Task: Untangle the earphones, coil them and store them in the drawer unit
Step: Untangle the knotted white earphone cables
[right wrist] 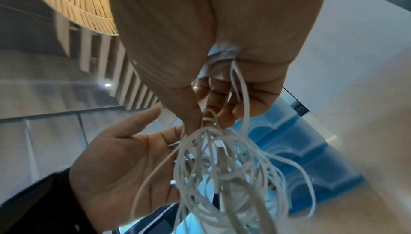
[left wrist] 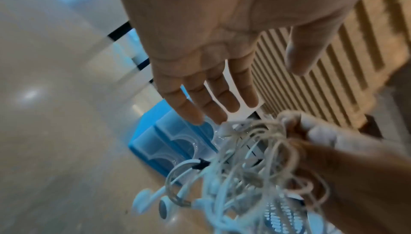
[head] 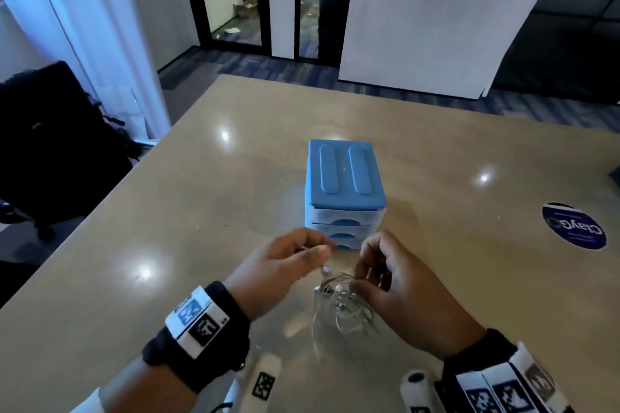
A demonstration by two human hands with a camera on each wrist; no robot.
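Observation:
The white earphones point(head: 339, 308) hang as a tangled bunch of cable above the table, just in front of the blue drawer unit point(head: 345, 178), whose drawers are all pushed in. My right hand point(head: 396, 282) pinches the top of the tangle point(right wrist: 222, 167) between thumb and curled fingers. In the left wrist view the earbuds dangle at the bottom of the bunch point(left wrist: 244, 167). My left hand point(head: 295, 261) is beside the tangle with straight fingers point(left wrist: 200, 79) and an upturned palm point(right wrist: 115, 158). Its fingertips touch the loops, and one strand runs across the palm.
The beige table point(head: 167, 245) stretches wide on both sides of the drawer unit. A round dark blue sticker point(head: 573, 226) lies on it at the right. A black chair point(head: 50, 151) stands past the table's left edge. White marker-tagged devices point(head: 265, 382) lie near the front edge.

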